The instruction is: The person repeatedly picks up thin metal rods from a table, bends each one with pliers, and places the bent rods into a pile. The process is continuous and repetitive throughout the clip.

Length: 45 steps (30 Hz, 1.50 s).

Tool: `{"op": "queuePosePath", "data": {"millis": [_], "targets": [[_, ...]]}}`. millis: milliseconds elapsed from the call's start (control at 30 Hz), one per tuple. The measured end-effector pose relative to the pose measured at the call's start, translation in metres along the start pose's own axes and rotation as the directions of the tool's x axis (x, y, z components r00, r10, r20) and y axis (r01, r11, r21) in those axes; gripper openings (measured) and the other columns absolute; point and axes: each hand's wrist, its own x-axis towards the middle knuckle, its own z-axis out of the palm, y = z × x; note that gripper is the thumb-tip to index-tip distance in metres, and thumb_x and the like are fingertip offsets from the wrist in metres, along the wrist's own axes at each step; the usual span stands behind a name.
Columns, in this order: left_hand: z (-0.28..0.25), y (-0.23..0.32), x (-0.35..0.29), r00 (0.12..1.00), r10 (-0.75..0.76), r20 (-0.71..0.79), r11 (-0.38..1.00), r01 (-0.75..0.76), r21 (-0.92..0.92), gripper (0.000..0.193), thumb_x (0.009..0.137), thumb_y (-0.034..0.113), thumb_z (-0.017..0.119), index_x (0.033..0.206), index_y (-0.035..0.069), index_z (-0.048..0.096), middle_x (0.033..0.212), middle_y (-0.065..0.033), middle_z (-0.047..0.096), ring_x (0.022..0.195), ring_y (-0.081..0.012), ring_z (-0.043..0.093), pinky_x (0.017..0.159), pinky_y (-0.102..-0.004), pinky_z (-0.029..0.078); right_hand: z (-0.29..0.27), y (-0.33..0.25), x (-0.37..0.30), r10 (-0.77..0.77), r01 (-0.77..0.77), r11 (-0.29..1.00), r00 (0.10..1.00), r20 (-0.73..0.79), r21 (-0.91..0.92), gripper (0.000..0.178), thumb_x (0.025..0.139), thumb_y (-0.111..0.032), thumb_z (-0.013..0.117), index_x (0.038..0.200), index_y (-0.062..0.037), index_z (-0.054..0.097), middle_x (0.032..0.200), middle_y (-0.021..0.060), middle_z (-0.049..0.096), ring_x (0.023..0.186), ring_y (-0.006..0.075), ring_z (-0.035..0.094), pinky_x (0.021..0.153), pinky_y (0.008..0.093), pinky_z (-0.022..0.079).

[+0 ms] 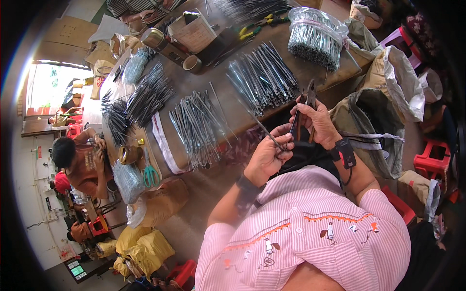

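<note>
My left hand (268, 154) pinches a thin grey metal rod (262, 127) that points up and left toward the workbench. My right hand (314, 122) grips a pair of dark pliers (306, 99), jaws raised above the fingers, close beside the rod hand. A black wrist device (345, 153) sits on my right wrist. Just beyond both hands, bundles of grey metal rods (262, 77) lie in rows on the brown workbench (310, 72).
More rod piles (196, 128) and dark piles (141, 99) cover the bench, with a bagged bundle (315, 36), tape rolls (129, 154), green scissors (150, 174), green-handled pliers (262, 22). Open sacks (383, 97) stand right. Another person (80, 160) works at left. Red stools (432, 162) are nearby.
</note>
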Motion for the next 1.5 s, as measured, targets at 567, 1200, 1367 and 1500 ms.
{"op": "queuePosePath", "data": {"millis": [567,1200,1367,1500], "targets": [[0.0,-0.002,0.009,0.993,0.113,0.043,0.953,-0.12,0.277,0.014,0.087,0.004,0.064,0.101,0.001,0.062,0.071,0.0025,0.052,0.052,-0.0042,0.044,0.044,-0.0178,0.03,-0.011,-0.003,-0.007,-0.056,0.057,0.998,0.998,-0.026,0.039,0.017,0.091,-0.014,0.057,0.1,-0.0002,0.059,0.096,0.015,0.066,0.082,0.0207,0.065,0.068,0.0289,0.055],[0.026,-0.008,-0.002,0.429,0.744,0.512,-0.278,-0.498,0.822,0.024,0.077,-0.004,0.066,0.1,0.002,0.068,0.078,-0.0103,0.054,0.067,-0.0226,0.055,0.064,-0.0311,0.045,-0.041,-0.008,-0.057,0.332,-0.522,0.651,0.849,0.412,0.551,0.033,0.087,-0.026,0.048,0.1,0.0004,0.062,0.087,0.0149,0.065,0.077,0.0269,0.063,0.076,0.0373,0.054],[0.025,-0.008,-0.003,0.359,0.746,0.56,-0.345,-0.511,0.787,0.025,0.076,-0.005,0.066,0.1,0.002,0.068,0.078,-0.0113,0.054,0.066,-0.0252,0.054,0.062,-0.0331,0.045,-0.037,-0.002,-0.052,0.395,-0.487,0.607,0.871,0.293,0.628,0.036,0.087,-0.026,0.046,0.102,0.0045,0.059,0.096,0.0201,0.062,0.084,0.0284,0.061,0.082,0.0384,0.051],[0.023,-0.008,-0.004,0.375,0.744,0.553,-0.326,-0.518,0.791,0.025,0.076,-0.005,0.066,0.1,0.002,0.068,0.078,-0.0113,0.054,0.066,-0.0248,0.054,0.062,-0.0324,0.045,-0.028,-0.008,-0.057,0.484,-0.47,0.696,0.866,0.13,0.542,0.037,0.087,-0.023,0.043,0.101,0.0076,0.057,0.102,0.0231,0.059,0.091,0.0308,0.059,0.086,0.038,0.049]]}}
